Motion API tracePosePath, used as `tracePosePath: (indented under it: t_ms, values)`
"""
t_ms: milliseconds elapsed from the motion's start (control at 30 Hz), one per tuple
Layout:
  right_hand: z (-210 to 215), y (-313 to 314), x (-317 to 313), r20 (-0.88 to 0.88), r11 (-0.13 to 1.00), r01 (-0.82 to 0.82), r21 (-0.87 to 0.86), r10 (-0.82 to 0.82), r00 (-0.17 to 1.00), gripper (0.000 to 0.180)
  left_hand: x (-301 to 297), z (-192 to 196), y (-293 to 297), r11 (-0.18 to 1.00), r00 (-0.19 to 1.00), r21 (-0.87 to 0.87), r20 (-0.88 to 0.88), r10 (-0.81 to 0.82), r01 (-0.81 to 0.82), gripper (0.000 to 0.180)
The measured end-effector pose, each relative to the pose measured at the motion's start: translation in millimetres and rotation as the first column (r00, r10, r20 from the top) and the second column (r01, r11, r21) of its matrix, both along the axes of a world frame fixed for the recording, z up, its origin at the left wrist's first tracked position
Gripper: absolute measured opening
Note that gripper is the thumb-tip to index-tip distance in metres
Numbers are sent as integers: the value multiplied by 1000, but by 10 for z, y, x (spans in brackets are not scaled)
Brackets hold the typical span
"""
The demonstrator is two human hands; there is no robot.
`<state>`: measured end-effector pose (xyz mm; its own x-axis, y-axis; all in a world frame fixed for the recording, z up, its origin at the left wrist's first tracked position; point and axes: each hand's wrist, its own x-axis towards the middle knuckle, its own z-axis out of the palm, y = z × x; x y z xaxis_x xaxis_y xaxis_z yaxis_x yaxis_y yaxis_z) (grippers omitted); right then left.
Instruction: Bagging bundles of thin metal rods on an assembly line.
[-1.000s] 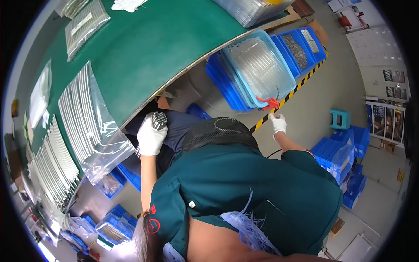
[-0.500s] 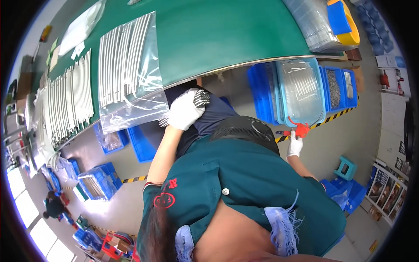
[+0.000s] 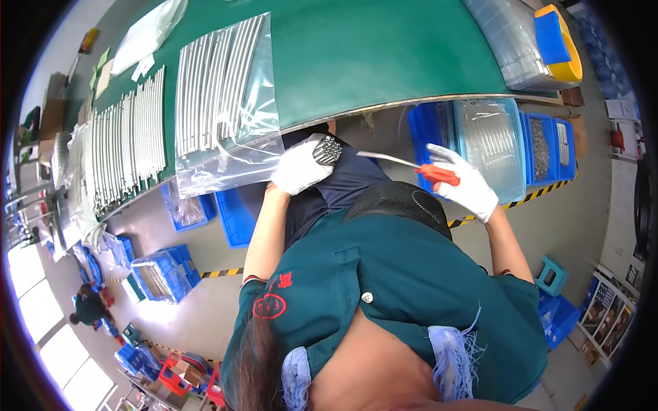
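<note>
Right hand (image 3: 466, 183) risen from floor crates to bench edge, one red-handled screwdriver (image 3: 411, 164) clenched in fingers, blade pointing 9 o'clock, left hand (image 3: 301, 168) closed round one rod bundle (image 3: 327, 148), one clear bag (image 3: 226, 109) at 11 o'clock, just beside.

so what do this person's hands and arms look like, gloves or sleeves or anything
Both hands wear white gloves: the left hand and the right hand. The left glove shows a dark grey dotted grip patch at the fingertips. The forearms are bare below short dark green sleeves of a work shirt, which has a red emblem on its left side.
</note>
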<state>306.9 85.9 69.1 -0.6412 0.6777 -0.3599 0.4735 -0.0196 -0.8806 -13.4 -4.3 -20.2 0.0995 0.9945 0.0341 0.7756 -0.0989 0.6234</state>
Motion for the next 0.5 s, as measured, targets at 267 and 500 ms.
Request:
tracePosePath:
  t_ms: [267,500]
  values:
    - [149,92,-495,267,942,77,-326,13,963,36,107,191,64,984,992,-142,60,114,-105,27]
    - [246,221,-596,322,908,-8,-420,157,934,36,119,220,91,972,992,-198,0,126,-123,33]
